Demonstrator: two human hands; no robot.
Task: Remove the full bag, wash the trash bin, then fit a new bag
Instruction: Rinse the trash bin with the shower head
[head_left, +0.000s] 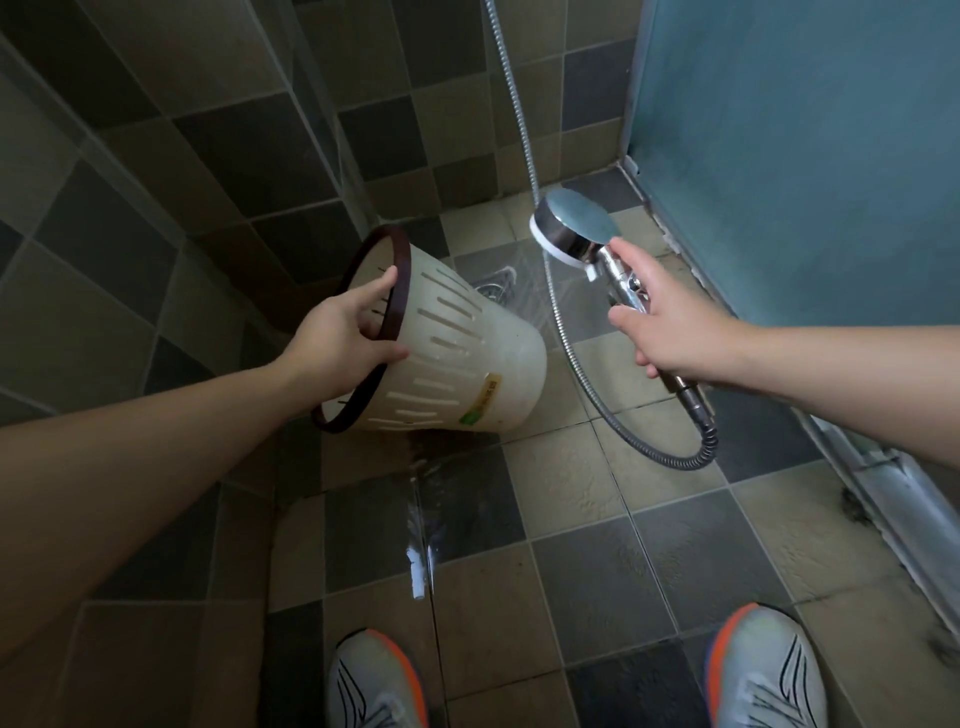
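So the bin (457, 358) is a cream plastic one with slotted sides, a dark brown rim and a yellow-green sticker near the base. No bag in it. It's tipped on its side above the wet tiled floor, mouth facing left.

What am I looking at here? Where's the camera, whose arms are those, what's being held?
No machine here: a person wears one wide-angle camera on the head, looking forward and down, so the arms and shoes are their own. The left hand grips the dark rim of a cream slotted trash bin, tipped on its side with its opening toward the person and no bag in it. The right hand holds a chrome shower head on a metal hose. Water runs from the bin onto the tiled floor, near the drain.
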